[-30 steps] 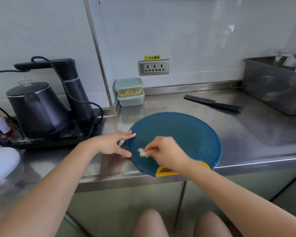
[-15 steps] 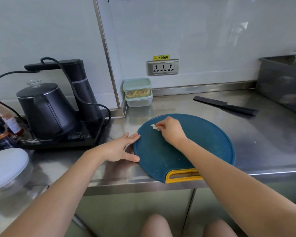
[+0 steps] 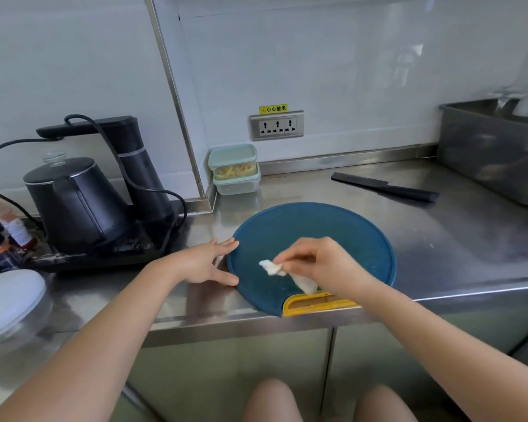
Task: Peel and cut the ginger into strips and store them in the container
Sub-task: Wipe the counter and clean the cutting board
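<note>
**Right hand wiping blue board, ginger already boxed**

Head view: right hand (image 3: 323, 266) is over the round blue cutting board (image 3: 333, 220), fingers curled and pinching a crumpled white wipe (image 3: 272, 267) that touches the board surface. Left hand (image 3: 205, 263) lies on the steel counter (image 3: 439, 239) at the board's left rim, fingers straight and spread, fingertips touching the rim, grasping nothing. The board's yellow handle (image 3: 317, 304) sits at the near counter edge.

The ginger strips (image 3: 233, 171), pale yellow, are inside the upper container (image 3: 233, 153), lid on, stacked on a lower container (image 3: 237, 185) in the back wall corner. I cannot tell what the lower one holds.

A black knife (image 3: 384, 187) lies flat on the counter behind the board, apart from it. Black kettle (image 3: 73, 202) on its base at left, metal bin (image 3: 488, 153) far right, wall socket (image 3: 276, 125) above the containers.
</note>
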A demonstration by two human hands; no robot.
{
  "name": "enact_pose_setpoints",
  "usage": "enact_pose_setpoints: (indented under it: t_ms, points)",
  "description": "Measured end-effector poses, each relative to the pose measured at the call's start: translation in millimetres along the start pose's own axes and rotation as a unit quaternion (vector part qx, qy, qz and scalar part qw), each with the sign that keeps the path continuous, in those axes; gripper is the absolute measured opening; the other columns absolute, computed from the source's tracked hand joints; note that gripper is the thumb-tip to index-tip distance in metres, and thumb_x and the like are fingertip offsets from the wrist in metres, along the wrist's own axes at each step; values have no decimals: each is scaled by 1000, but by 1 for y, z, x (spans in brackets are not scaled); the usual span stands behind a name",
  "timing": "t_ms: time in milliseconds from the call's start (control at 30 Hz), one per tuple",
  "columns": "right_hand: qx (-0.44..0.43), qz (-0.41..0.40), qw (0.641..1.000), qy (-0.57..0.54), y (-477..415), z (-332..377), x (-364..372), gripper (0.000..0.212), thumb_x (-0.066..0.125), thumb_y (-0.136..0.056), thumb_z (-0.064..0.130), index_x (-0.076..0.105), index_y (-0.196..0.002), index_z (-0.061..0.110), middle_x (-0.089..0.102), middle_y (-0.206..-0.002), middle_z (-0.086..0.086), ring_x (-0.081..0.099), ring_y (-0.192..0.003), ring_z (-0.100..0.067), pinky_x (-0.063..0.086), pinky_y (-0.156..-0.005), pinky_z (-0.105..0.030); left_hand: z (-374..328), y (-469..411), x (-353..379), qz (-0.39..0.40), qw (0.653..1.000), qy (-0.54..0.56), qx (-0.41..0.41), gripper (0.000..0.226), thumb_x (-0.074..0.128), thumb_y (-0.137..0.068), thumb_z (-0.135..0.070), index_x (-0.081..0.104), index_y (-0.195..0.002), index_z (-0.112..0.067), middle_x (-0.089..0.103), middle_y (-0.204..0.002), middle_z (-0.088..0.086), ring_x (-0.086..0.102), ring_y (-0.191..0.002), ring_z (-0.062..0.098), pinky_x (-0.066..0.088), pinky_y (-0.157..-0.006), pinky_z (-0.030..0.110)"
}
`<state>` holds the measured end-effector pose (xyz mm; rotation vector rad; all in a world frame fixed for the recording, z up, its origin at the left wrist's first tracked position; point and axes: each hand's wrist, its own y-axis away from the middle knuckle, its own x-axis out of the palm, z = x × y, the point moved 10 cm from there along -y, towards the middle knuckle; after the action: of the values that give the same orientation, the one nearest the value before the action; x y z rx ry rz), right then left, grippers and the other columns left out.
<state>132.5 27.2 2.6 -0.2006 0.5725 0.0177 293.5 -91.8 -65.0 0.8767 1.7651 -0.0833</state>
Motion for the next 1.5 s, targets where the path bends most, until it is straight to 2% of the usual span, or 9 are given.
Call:
enact_pose_setpoints:
  t_ms: [67,167,300,533,700,833,1067,1267,1500]
  points:
    - [86,-113,987,71,-12,-30,-40,14,65,-92,17,76,-99,21,64,-85,14,58,-77,-3,42,-63,-5,-3,0,0,15,1000,-21,-14,91,69,-80,-46,11,-150,-34,2,-155,-22,-8,-145,7,5,-119,38]
    - [123,-116,976,134,-18,-60,-48,17,61,-95,17,75,-104,18,66,-96,5,54,-77,-3,43,-62,-7,-7,3,-2,26,998,-44,-33,89,68,-82,-46,11,-149,-36,0,-156,-18,2,-146,11,11,-117,34]
    - [77,-56,968,233,-11,-53,-32,22,54,-99,16,73,-110,17,60,-106,-2,58,-96,-18,44,-86,-20,-15,7,-5,17,997,-60,-44,88,68,-82,-45,13,-150,-34,2,-157,-16,18,-143,14,18,-115,31]
    - [-21,179,984,8,49,13,52,14,70,-89,17,77,-101,21,65,-89,12,58,-80,1,44,-77,-13,-19,17,-4,10,997,-53,-63,85,65,-85,-44,13,-150,-33,4,-157,-14,18,-144,16,17,-114,31]
    - [4,69,995,-73,61,7,-18,23,64,-93,14,71,-104,33,68,-90,8,58,-83,-2,48,-84,-22,-39,24,-13,-50,994,-67,-69,75,71,-83,-33,30,-146,-30,35,-150,-1,37,-134,19,29,-107,28]
    - [55,-36,998,-23,70,-12,-98,22,54,-99,16,67,-108,32,64,-95,15,57,-82,5,41,-75,-4,-92,23,-18,-101,994,-44,-1,61,69,-85,-32,42,-139,-34,38,-148,-6,39,-132,16,34,-104,29]
    - [147,-228,962,4,104,-60,-204,24,39,-100,2,60,-92,13,55,-76,-6,53,-61,-16,41,-45,-13,-165,8,16,-73,995,-23,63,51,60,-91,-31,43,-139,-31,45,-143,-4,47,-126,13,37,-105,31]
    - [223,-297,926,67,145,-96,-264,25,56,-87,3,59,-67,18,52,-62,4,44,-60,-14,35,-55,-24,-258,-17,43,-90,981,-17,170,51,57,-93,-34,41,-141,-32,40,-146,-8,39,-133,11,32,-108,29]
    - [301,-386,852,188,222,-130,-357,34,50,-87,-3,68,-112,9,62,-113,-16,57,-100,-30,46,-77,-26,-316,-67,76,-50,982,-94,154,46,48,-96,-40,45,-136,-17,42,-142,4,44,-128,23,37,-103,33]
